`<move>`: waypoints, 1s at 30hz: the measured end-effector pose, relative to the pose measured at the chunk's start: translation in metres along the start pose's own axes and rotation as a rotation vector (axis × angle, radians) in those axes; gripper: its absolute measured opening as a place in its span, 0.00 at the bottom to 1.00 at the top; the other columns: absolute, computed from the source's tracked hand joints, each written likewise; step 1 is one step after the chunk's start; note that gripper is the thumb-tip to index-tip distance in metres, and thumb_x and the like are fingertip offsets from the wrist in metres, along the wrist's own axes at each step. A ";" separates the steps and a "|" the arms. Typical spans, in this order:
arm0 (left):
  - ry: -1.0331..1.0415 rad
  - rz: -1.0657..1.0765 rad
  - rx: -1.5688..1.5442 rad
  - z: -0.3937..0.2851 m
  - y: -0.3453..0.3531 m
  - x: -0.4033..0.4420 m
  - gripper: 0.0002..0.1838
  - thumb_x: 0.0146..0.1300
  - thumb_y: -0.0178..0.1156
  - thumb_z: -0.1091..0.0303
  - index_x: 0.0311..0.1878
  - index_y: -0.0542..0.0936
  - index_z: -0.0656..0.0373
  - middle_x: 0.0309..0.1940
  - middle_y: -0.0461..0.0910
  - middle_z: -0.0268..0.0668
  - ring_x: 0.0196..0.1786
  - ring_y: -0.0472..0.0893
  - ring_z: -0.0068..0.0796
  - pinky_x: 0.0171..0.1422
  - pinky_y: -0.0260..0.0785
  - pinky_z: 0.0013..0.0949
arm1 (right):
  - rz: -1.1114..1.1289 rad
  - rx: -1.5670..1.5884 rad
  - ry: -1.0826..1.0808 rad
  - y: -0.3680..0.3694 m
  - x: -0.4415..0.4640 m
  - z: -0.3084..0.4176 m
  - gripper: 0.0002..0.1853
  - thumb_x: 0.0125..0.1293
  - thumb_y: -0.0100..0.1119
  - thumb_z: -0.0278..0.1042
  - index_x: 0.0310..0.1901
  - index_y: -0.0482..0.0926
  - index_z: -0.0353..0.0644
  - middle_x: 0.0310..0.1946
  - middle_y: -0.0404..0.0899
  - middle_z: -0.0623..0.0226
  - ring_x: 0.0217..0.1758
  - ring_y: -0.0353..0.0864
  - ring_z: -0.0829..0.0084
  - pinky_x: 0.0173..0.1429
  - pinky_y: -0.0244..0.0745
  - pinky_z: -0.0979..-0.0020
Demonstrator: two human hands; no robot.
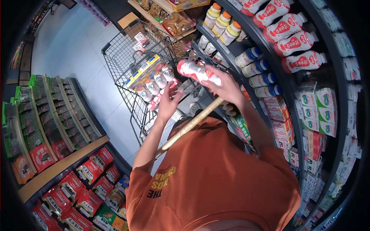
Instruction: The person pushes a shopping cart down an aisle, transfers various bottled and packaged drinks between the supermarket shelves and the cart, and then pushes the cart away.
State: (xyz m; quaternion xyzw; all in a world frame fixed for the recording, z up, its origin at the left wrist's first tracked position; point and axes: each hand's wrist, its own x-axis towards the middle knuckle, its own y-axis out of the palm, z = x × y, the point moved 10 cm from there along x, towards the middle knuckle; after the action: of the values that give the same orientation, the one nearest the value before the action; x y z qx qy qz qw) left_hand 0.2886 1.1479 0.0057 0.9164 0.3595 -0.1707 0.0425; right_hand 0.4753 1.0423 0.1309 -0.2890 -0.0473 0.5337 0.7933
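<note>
My right hand (225, 90) is closed around a red-and-white drink bottle (196, 72), held tilted above the shopping cart. My left hand (169, 103) is open, fingers apart, close to several small white bottles (158, 81) in the cart; whether it touches them I cannot tell. Those bottles stand in a row beside a yellow-and-blue carton edge (143, 71). Wire mesh forms the black shopping cart (111, 50). Its pale yellow handle (189, 129) crosses below my forearms. Two small red-and-white packs (140, 37) are deeper in the basket.
On the right, curved shelves hold red-and-white bottles (295, 41), yellow bottles with orange caps (221, 24) and blue-capped bottles (256, 67). Red snack bags (90, 169) fill a display at lower left, with green packs (29, 104) above. Tiled floor (73, 42) runs along the cart's left.
</note>
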 end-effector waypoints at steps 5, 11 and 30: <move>0.181 0.078 0.624 0.005 0.025 -0.016 0.44 0.63 0.66 0.42 0.74 0.66 0.60 0.67 0.70 0.58 0.70 0.71 0.58 0.74 0.64 0.50 | 0.027 -0.345 0.025 0.047 0.097 -0.049 0.34 0.65 0.70 0.44 0.70 0.71 0.41 0.57 0.82 0.47 0.59 0.82 0.50 0.63 0.75 0.58; 0.224 0.143 0.853 0.018 0.035 -0.021 0.42 0.62 0.65 0.41 0.73 0.67 0.57 0.70 0.68 0.56 0.72 0.69 0.58 0.76 0.62 0.51 | -0.018 -0.329 0.062 0.102 0.137 -0.099 0.33 0.63 0.70 0.39 0.68 0.71 0.44 0.54 0.82 0.45 0.60 0.79 0.44 0.64 0.74 0.53; 0.266 0.106 0.937 0.019 0.036 -0.022 0.33 0.62 0.67 0.53 0.68 0.72 0.54 0.67 0.70 0.53 0.68 0.72 0.55 0.73 0.65 0.50 | 0.261 -0.675 0.231 0.145 0.149 -0.145 0.29 0.56 0.72 0.30 0.62 0.76 0.41 0.53 0.83 0.46 0.60 0.82 0.47 0.60 0.80 0.52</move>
State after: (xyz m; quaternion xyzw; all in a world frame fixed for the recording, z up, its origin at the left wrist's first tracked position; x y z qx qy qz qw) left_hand 0.2922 1.1032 -0.0057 0.8679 0.1991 -0.1933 -0.4119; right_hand 0.4751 1.1520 -0.0977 -0.5962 -0.0934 0.5484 0.5788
